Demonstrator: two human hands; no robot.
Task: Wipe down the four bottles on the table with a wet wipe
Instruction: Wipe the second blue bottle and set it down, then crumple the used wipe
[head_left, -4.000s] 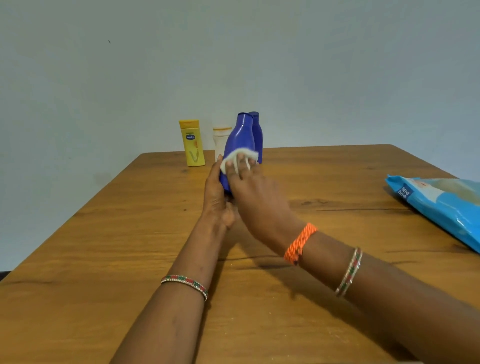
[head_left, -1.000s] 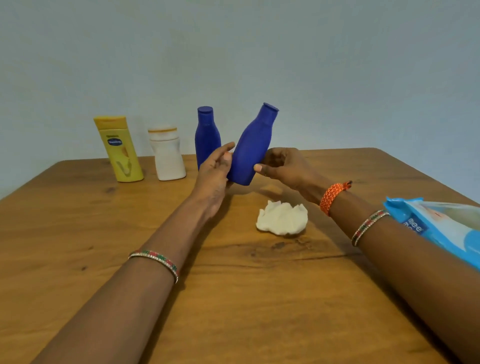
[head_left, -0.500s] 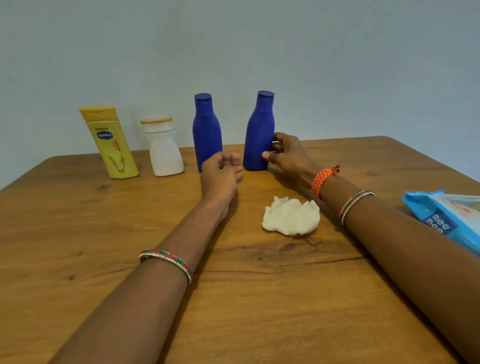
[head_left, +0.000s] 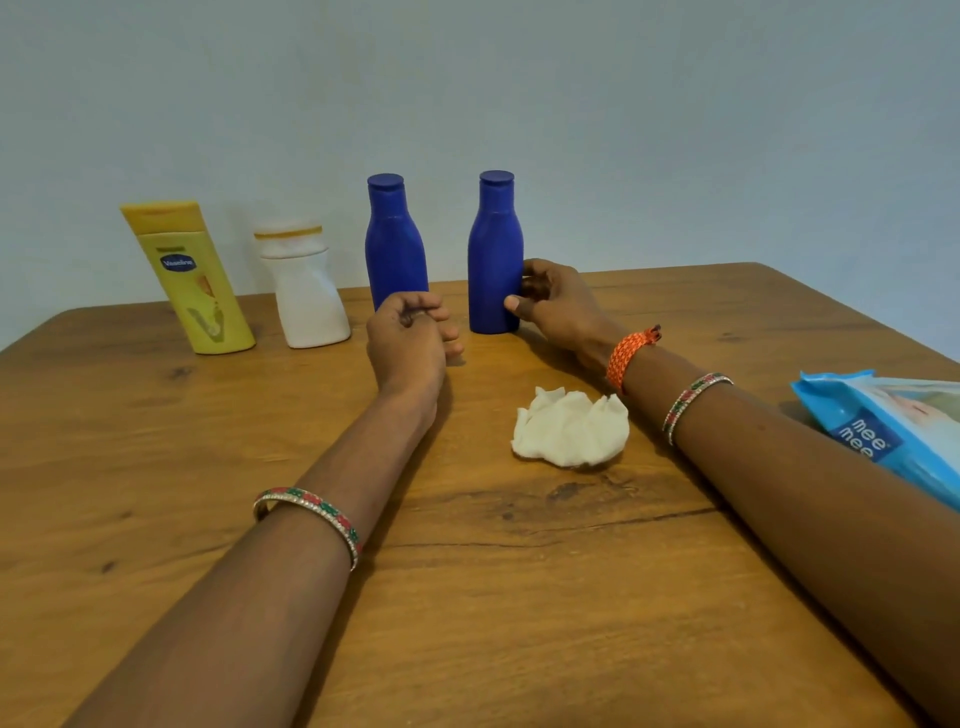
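Four bottles stand in a row at the table's far edge: a yellow lotion bottle, a white bottle, a blue bottle and a second blue bottle on the right. My right hand holds the lower right side of that second blue bottle, thumb on its front. In front of the left blue bottle, my left hand rests on the table, fingers loosely curled, holding nothing. A crumpled white wet wipe lies on the table between my forearms.
A blue pack of wet wipes lies at the right edge of the wooden table. A plain wall rises directly behind the bottles.
The wipe was laid on the table. The right blue bottle, tilted between both hands one second ago, now stands upright. My left hand let go of it and curled.
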